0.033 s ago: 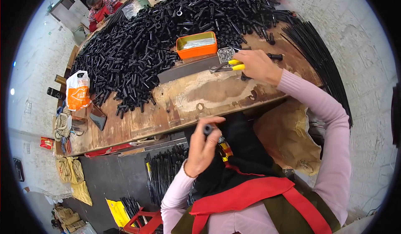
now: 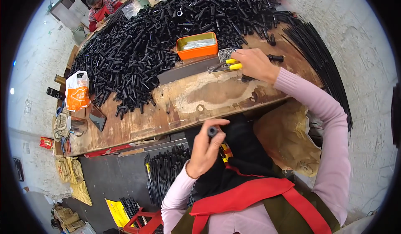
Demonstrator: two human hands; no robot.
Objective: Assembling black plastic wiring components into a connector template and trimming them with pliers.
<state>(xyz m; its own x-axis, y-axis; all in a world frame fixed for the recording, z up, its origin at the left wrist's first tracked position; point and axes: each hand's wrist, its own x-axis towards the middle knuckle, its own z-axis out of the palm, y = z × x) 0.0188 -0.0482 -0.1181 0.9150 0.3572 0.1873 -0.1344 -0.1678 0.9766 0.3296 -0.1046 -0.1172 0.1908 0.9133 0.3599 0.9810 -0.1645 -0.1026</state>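
Note:
My left hand (image 2: 204, 152) is raised in front of the table edge, its thumb and fingers closed around a short black tube (image 2: 212, 131) with the hollow end facing up. My right hand (image 2: 255, 65) grips yellow-handled pliers (image 2: 234, 66) over the tabletop, their metal jaws pointing left. Just beyond the pliers, partly covered by my right hand, sits a small clear tray of tiny metal pieces (image 2: 225, 53). An orange tin (image 2: 197, 52) with thin silvery strips in it stands to the left of that tray.
A large heap of black tubular parts (image 2: 138, 46) covers the far and left side of the wooden table (image 2: 146, 127). Long black rods (image 2: 321, 54) lie at the right edge. A phone (image 2: 97, 118) and a white-orange bag (image 2: 78, 91) are at left. Another person (image 2: 100, 8) sits at the far left.
My left hand has shifted slightly to the right with the black tube. My right hand and the pliers have moved slightly left.

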